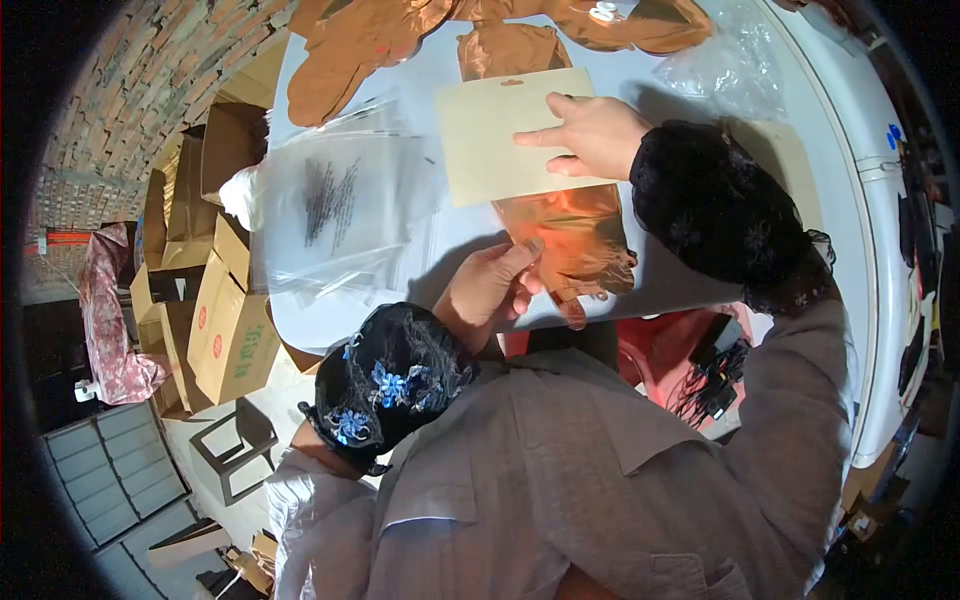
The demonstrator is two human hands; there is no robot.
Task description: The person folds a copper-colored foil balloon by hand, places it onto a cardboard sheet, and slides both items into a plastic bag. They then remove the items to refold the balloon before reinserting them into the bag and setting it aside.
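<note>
My right hand (592, 138) lies on a cream card (480, 150) with a hang hole near its far edge, its fingers spread over the surface. Under the card sticks out a folded copper-coloured foil balloon (575, 235), shiny and creased, reaching toward the table's near edge. My left hand (492, 285) pinches the left edge of this foil between thumb and fingers. Left of the card, a stack of clear plastic bags (385, 215) with dark printed text lies on the white table (450, 235).
More flat copper foil balloons (360, 55) lie along the far side. Crumpled clear plastic (735, 75) sits at the far right, above another cream card (785, 160). Open cardboard boxes (225, 320) stand left of the table. A red stool (650, 360) holding black cables (705, 385) is below its near edge.
</note>
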